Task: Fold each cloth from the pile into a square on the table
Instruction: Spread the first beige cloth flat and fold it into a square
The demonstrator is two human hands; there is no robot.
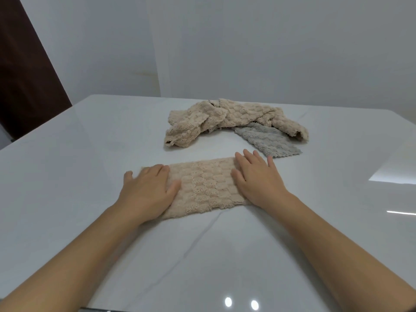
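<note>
Beige waffle-textured plush cloth (207,188) lies folded into a long rectangle near the middle of the glossy white marble-look table (90,154), its long side running from 9 o'clock to 3 o'clock in front of the person. The left hand (148,188) rests palm down on the cloth's 9 o'clock end, fingers straight and held close together, with the thumb spread out toward the cloth's middle. The right hand (256,179) lies flat on the 3 o'clock end, its fingers straight and slightly fanned, and their tips reach just past the cloth's far edge onto the table. Neither hand curls around the fabric; both press it flat. Bare forearms stretch in from 7 and 5 o'clock. Beyond the folded cloth, at about 12 to 1 o'clock and apart from it, sits the crumpled pile of beige plush cloths (225,119), twisted and bunched. A grey plush cloth with a zigzag edge (267,140) spreads out from under the pile's right part toward the right hand, its near corner just beside the fingertips. Behind the table stands a plain white wall (270,41), and a dark brown panel (24,75) rises at 10 o'clock. Two small bright light reflections (240,303) shine on the tabletop at 6 o'clock.
</note>
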